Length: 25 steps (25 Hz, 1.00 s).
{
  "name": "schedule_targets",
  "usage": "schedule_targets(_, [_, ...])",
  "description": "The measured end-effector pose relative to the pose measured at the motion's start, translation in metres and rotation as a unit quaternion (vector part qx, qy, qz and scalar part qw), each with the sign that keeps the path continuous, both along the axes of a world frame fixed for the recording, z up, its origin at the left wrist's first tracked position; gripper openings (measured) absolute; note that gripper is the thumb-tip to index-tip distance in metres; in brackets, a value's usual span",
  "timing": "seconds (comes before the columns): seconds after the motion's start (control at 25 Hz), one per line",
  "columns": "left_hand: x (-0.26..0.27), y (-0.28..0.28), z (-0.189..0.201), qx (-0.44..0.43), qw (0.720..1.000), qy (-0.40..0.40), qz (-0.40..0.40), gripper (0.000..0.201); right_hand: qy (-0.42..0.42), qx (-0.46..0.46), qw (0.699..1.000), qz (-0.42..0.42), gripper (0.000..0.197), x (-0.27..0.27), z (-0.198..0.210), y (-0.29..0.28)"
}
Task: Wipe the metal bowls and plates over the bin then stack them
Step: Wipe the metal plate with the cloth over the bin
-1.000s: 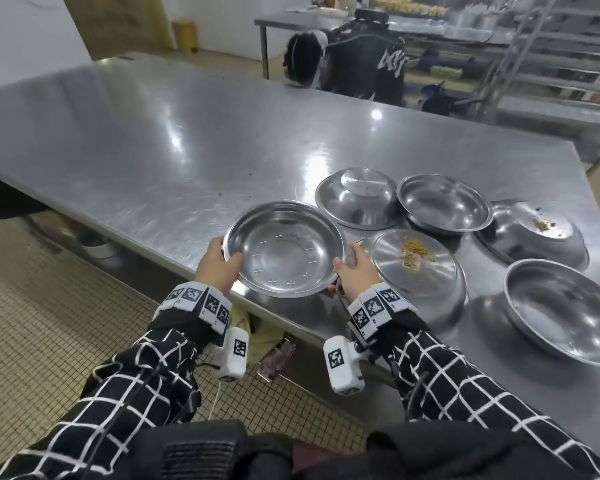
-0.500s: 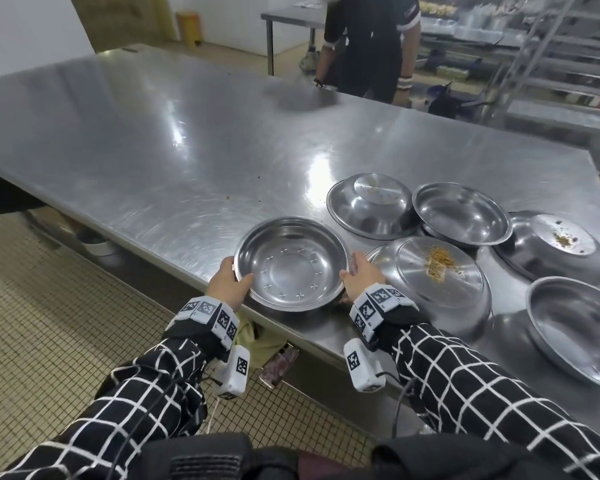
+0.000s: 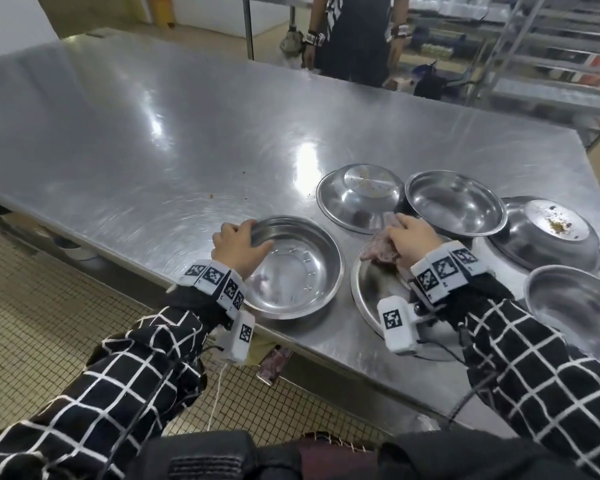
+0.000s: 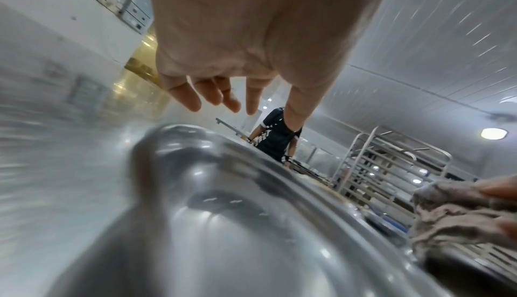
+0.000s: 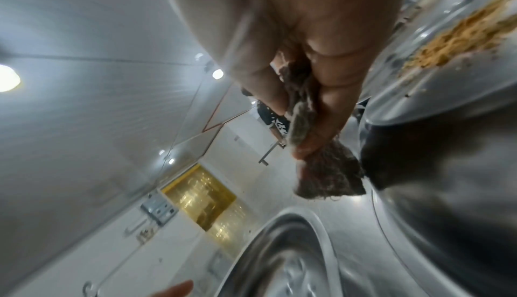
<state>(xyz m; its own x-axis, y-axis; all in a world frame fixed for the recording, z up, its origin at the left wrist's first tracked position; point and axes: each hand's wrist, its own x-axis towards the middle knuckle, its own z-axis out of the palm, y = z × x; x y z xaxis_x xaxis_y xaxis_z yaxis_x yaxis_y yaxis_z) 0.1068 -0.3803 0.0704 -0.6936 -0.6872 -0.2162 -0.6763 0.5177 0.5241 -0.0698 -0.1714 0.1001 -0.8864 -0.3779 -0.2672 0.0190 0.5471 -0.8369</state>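
A round metal bowl (image 3: 302,271) stands upright on the steel table (image 3: 146,133) near its front edge. My left hand (image 3: 245,239) hovers over the bowl's left rim; in the left wrist view its fingers (image 4: 193,100) hang loose above the bowl (image 4: 223,213) and grip nothing. My right hand (image 3: 404,233) grips a grey-brown cloth (image 3: 378,252) on top of an upturned plate (image 3: 371,299) just right of the bowl. In the right wrist view the fingers pinch the cloth (image 5: 327,176), and food scraps (image 5: 461,34) lie on the plate beside it.
Behind and right lie an upturned plate (image 3: 357,199), an upright bowl (image 3: 458,202), an upturned plate with crumbs (image 3: 548,233) and another bowl (image 3: 575,303). A person (image 3: 354,32) stands across the table. Metal racks (image 3: 551,46) fill the back right. Tiled floor (image 3: 32,323) lies left.
Both hands held the bowl by its rim; now it rests on the table. The right hand has left it and taken the cloth on the upturned plate. The left hand has loosened.
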Motion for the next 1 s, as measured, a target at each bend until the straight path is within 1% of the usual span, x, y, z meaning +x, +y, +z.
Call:
schedule_targets(0.08, [-0.031, 0.003, 0.013, 0.018, 0.998, -0.016, -0.055, 0.064, -0.010, 0.010, 1.000, -0.027, 0.023, -0.029, 0.003, 0.007])
schedule_targets(0.2, [-0.084, 0.004, 0.021, 0.020, 0.992, -0.035, -0.117, 0.071, -0.002, 0.054, 0.998, -0.021, 0.015, -0.072, 0.004, 0.005])
schedule_targets(0.28, [-0.121, 0.003, 0.022, 0.030, 0.989, -0.044, -0.138, 0.074, 0.009, 0.077, 0.997, -0.004, 0.021, -0.100, 0.000, 0.000])
schedule_targets(0.4, [-0.165, -0.001, 0.017, 0.033, 0.984, -0.081, -0.154, 0.079, -0.014, 0.093, 0.995, 0.037, 0.031, -0.125, -0.008, -0.010])
schedule_targets(0.48, [-0.191, -0.004, 0.010, 0.035, 0.982, -0.104, -0.152, 0.078, -0.031, 0.110, 0.991, 0.065, 0.033, -0.141, -0.008, -0.019])
schedule_targets(0.56, [-0.213, -0.008, 0.003, 0.054, 0.982, -0.117, -0.139, 0.075, -0.006, 0.167, 0.979, 0.115, 0.036, -0.157, -0.012, -0.029])
schedule_targets(0.6, [-0.223, -0.011, -0.001, 0.066, 0.982, -0.120, -0.130, 0.073, 0.003, 0.187, 0.974, 0.126, 0.038, -0.165, -0.015, -0.035])
schedule_targets(0.68, [-0.238, -0.018, -0.008, 0.078, 0.982, -0.125, -0.119, 0.070, 0.009, 0.186, 0.975, 0.125, 0.036, -0.174, -0.021, -0.047])
schedule_targets(0.76, [-0.255, -0.030, -0.018, 0.085, 0.984, -0.127, -0.096, 0.073, 0.013, 0.187, 0.975, 0.120, 0.036, -0.187, -0.026, -0.062])
schedule_targets(0.8, [-0.263, -0.037, -0.023, 0.088, 0.984, -0.129, -0.086, 0.071, 0.016, 0.193, 0.973, 0.125, 0.036, -0.194, -0.028, -0.068])
schedule_targets(0.92, [-0.281, -0.052, -0.030, 0.112, 0.987, -0.105, -0.047, 0.042, 0.022, 0.202, 0.971, 0.125, 0.035, -0.217, -0.034, -0.087])
schedule_targets(0.96, [-0.285, -0.057, -0.032, 0.118, 0.987, -0.099, -0.037, 0.042, 0.021, 0.196, 0.973, 0.122, 0.031, -0.223, -0.036, -0.092])
schedule_targets(1.0, [-0.288, -0.059, -0.034, 0.127, 0.988, -0.088, -0.027, 0.044, 0.012, 0.193, 0.974, 0.120, 0.021, -0.227, -0.038, -0.094])
